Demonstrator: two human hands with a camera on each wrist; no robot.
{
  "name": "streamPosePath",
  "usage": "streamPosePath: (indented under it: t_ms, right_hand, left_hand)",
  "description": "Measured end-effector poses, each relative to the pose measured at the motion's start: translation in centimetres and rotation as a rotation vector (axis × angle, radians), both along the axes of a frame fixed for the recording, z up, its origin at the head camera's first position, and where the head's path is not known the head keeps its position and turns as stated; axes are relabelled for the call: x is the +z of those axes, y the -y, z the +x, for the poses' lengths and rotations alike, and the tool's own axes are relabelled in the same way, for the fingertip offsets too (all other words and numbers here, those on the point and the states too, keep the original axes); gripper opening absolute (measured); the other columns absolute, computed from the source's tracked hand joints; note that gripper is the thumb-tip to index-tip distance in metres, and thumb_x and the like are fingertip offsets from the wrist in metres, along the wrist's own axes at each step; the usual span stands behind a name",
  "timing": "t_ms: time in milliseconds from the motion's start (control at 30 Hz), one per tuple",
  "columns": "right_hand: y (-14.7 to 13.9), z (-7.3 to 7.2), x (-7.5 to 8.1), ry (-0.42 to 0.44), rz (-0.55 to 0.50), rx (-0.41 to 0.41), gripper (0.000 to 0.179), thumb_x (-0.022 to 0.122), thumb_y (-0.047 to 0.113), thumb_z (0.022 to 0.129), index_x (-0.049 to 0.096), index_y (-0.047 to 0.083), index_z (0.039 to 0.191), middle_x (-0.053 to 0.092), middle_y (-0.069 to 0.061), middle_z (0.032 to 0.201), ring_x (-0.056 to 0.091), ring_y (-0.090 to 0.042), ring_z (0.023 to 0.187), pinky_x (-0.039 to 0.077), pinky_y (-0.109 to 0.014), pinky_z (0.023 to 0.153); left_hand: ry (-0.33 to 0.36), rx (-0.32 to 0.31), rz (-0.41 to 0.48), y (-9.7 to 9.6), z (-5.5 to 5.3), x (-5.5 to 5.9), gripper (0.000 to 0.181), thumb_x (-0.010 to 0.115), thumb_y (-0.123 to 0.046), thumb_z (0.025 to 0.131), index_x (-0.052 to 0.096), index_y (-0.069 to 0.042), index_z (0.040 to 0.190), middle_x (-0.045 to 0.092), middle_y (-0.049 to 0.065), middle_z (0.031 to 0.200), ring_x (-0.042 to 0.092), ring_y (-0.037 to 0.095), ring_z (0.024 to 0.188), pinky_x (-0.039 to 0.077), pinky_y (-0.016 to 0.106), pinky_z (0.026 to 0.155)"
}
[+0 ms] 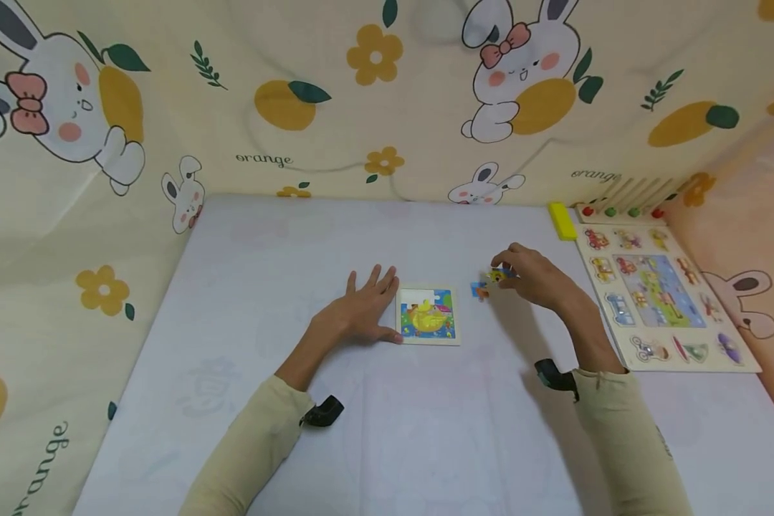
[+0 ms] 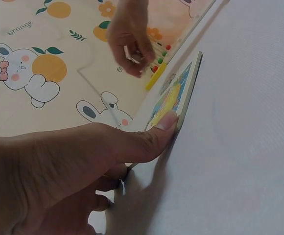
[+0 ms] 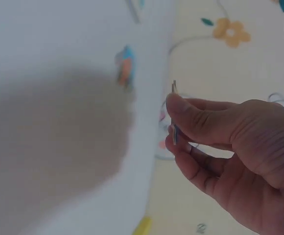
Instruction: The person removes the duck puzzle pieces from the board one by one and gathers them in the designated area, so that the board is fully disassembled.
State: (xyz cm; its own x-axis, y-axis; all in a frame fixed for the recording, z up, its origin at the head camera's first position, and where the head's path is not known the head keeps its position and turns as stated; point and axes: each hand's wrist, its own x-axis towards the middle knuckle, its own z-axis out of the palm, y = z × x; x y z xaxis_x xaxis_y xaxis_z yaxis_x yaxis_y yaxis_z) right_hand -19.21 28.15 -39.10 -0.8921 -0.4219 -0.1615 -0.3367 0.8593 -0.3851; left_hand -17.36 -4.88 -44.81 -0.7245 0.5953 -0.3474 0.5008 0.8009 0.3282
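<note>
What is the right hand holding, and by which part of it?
The right hand pinches a small puzzle piece between thumb and fingertips; exactly which edges are gripped cannot be told.

Rabbit-print backdrop [image 1: 426,129] behind white table [image 1: 426,430]

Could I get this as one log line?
left hand: thumb on square pale-rimmed puzzle | right hand: pinches flat yellow-and-blue piece | white table: flat blue-and-orange piece loose | puzzle: gap unfilled

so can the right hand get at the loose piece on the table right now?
Reach-wise, likely yes: the loose piece lies close by, uncovered. But the right hand pinches another piece, which may need setting down first.
</note>
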Motion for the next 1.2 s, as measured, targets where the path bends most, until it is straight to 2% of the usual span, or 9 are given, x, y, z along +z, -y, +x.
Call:
streamPosePath:
  t_ms: [200,367,700,933,1200]
  right_hand:
    - [-1.4,-0.1,-2.2,0.021,-0.011,-0.016,0.027,0.076,-0.003,0.090,0.071,-0.008,0.116,0.065,-0.019,0.105,0.062,-0.032,0.096,0.053,-0.047,0.088]
    - [-1.6,-0.2,-3.0,0.019,-0.028,0.003,0.028,0.078,-0.003,0.089,0.072,-0.009,0.116,0.065,-0.020,0.104,0.062,-0.032,0.096,0.053,-0.046,0.089]
    - [-1.4,-0.5,-3.1,0.044,-0.008,-0.003,0.027,0.078,-0.003,0.089,0.072,-0.007,0.115,0.065,-0.020,0.107,0.066,-0.032,0.099,0.057,-0.049,0.092]
    - [-1.4,-0.3,-3.1,0.044,-0.011,-0.011,0.026,0.076,-0.004,0.090,0.072,-0.007,0.115,0.064,-0.020,0.107,0.064,-0.032,0.099,0.055,-0.049,0.091]
    - [-1.3,0.0,-2.5,0.000,0.000,0.024,0.028,0.075,-0.003,0.091,0.069,-0.006,0.118,0.064,-0.022,0.108,0.061,-0.036,0.101,0.052,-0.050,0.091]
  left_hand:
    - [-0.001,0.004,-0.007,-0.1,0.0,-0.1,0.113,0.070,-0.062,0.092,0.009,-0.006,0.168,-0.004,0.010,0.178,-0.007,0.035,0.166,0.003,0.070,0.129]
    - [-0.006,0.003,-0.010,-0.1,0.0,0.0,0.112,0.070,-0.062,0.092,0.010,-0.006,0.168,-0.004,0.010,0.178,-0.007,0.035,0.166,0.003,0.070,0.129]
    - [-0.005,0.004,-0.017,-0.1,0.0,0.1,0.112,0.069,-0.063,0.093,0.009,-0.006,0.168,-0.005,0.009,0.178,-0.008,0.034,0.166,0.002,0.069,0.130]
    - [-0.011,0.005,-0.023,-0.2,0.1,0.0,0.112,0.069,-0.063,0.093,0.009,-0.007,0.169,-0.005,0.009,0.178,-0.008,0.034,0.166,0.003,0.069,0.130]
    - [-0.011,0.005,-0.029,-0.1,0.1,0.1,0.112,0.069,-0.064,0.093,0.009,-0.007,0.168,-0.005,0.009,0.178,-0.007,0.034,0.166,0.003,0.069,0.130]
